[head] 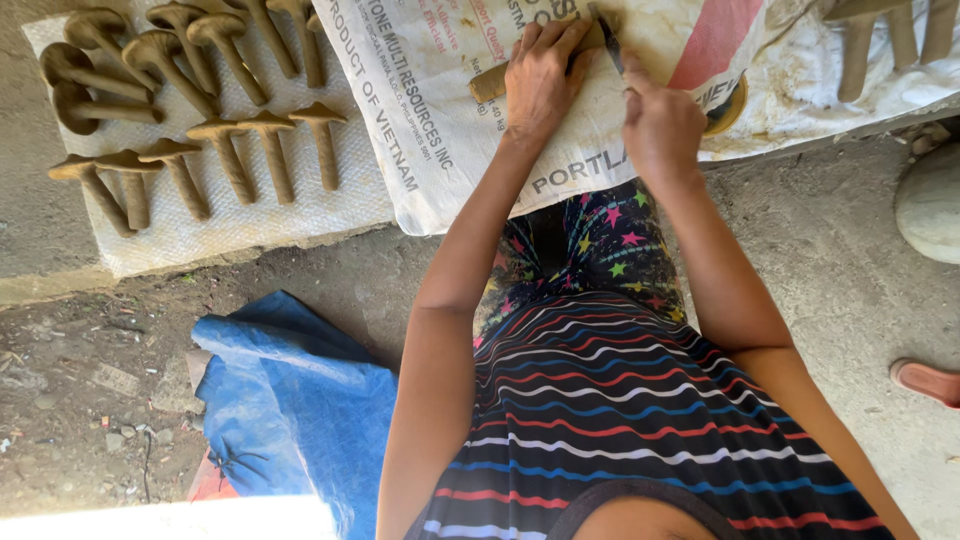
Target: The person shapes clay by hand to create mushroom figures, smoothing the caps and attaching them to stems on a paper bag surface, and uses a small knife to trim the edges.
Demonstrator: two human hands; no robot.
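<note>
— Striped top [640, 420] closest to the lens, star-patterned cloth [590, 240] just beyond. And the grip?

— Left hand [540, 80] pressed down over a brown clay piece [488, 82], fingers curled across it, pinning it to the printed white sack [440, 130]. Right hand [660, 125] clenched around a thin dark tool [608, 40], tip angled up and leftward toward the clay.

— Long axis of the piece?

— Running left to right, one end poking out beyond the left hand; far end hidden. Left hand nearer, directly on top.

— Further out?

— Rows of mushroom-shaped clay forms [200, 110] drying on a woven mat [250, 220], well apart to the left. Crumpled blue tarp [300, 400] on the ground.
</note>
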